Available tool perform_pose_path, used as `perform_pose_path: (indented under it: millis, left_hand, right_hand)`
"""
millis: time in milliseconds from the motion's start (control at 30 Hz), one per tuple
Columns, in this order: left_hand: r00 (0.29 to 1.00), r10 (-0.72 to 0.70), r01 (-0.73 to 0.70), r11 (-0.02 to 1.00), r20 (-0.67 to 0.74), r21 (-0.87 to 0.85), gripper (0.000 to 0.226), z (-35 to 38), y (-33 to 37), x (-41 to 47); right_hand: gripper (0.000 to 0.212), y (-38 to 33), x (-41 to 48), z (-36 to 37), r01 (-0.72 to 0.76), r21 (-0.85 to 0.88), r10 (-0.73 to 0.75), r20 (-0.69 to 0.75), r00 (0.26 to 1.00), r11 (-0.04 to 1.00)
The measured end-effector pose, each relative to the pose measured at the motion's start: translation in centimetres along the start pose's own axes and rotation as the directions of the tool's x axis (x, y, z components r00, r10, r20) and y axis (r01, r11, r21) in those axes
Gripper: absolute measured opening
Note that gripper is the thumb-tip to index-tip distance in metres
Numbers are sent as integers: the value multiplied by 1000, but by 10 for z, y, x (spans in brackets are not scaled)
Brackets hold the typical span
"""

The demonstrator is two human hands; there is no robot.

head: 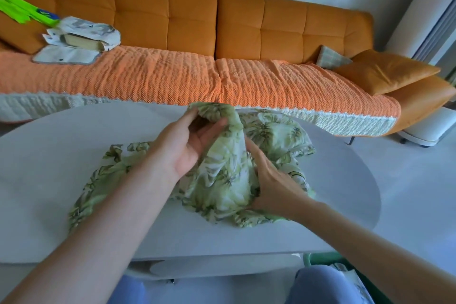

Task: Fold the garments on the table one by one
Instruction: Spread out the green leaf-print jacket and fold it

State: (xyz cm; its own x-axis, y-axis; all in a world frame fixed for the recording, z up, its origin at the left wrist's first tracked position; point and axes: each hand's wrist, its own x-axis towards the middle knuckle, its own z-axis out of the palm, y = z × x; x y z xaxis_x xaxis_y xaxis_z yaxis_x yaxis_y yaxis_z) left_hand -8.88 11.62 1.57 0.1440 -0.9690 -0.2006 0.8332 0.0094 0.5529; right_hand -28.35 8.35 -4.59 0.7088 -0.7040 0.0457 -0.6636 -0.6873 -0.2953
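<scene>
A green, leaf-printed garment (222,170) lies crumpled in the middle of the white oval table (61,155). My left hand (187,143) pinches a raised fold of it near the far table edge, thumb on top and fingers beneath. Lower on the heap, my right hand (274,182) grips a bunch of the cloth, its fingertips hidden in the fabric. One end of the garment trails toward the near left of the table.
An orange sofa (222,32) with a textured cover runs along behind the table. On its left end lie folded pale garments (81,37) and a bright green item (24,11). Cushions (385,71) sit at its right end. A green basket (345,276) stands beside my knee.
</scene>
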Motion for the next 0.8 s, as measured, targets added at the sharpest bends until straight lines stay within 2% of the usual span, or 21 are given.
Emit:
perform_pose_path:
  millis: [133, 200, 233, 300, 367, 433, 467, 500, 533, 600, 667, 733, 800]
  left_hand:
    - [999, -21, 18, 996, -33, -84, 30, -21, -3, 1]
    - [998, -16, 11, 995, -55, -98, 25, -28, -5, 0]
    - [998, -17, 11, 996, -67, -85, 22, -31, -6, -1]
    - [997, -36, 35, 999, -69, -24, 19, -36, -5, 1]
    - [996, -67, 71, 994, -56, 87, 24, -45, 0, 6]
    - [994, -27, 49, 975, -105, 216, 26, -59, 8, 15]
    - [987, 60, -19, 966, -150, 258, 23, -68, 11, 21]
    - [964, 176, -112, 949, -199, 296, 21, -77, 13, 26]
    - [923, 299, -202, 912, -243, 357, 21, -86, 14, 28]
    - [838, 493, -303, 777, -234, 551, 25, -99, 11, 28]
    - [808, 583, -328, 572, -90, 752, 27, -108, 2, 26]
    - [823, 557, -325, 311, 106, 893, 33, -115, -10, 24]
    - [872, 421, -316, 91, 251, 944, 33, -122, -24, 26]
  right_hand:
    - [102, 0, 20, 7, -26, -83, 15, -134, 991, 996]
    - [78, -7, 29, 5, -16, -97, 7, -90, 996, 995]
    - [66, -9, 34, 6, -17, -61, 14, -48, 999, 998]
    - [50, -14, 42, 3, -66, 184, 60, 40, 997, 981]
    - [40, -14, 55, -8, -165, 475, 105, 151, 983, 864]
    - [38, 3, 88, -30, -243, 716, 292, 57, 955, 655]
    - [38, 16, 108, -47, -250, 826, 446, -3, 895, 506]
    - [36, 28, 125, -63, -228, 886, 579, -54, 814, 403]
    - [32, 40, 137, -77, -219, 896, 636, -87, 766, 387]
    - [34, 55, 151, -88, -316, 829, 624, -50, 780, 461]
    - [49, 67, 155, -74, -396, 722, 637, -80, 767, 568]
    - [65, 73, 147, -54, -356, 741, 656, -150, 739, 570]
    - [68, 65, 128, -32, -334, 741, 652, -180, 737, 582]
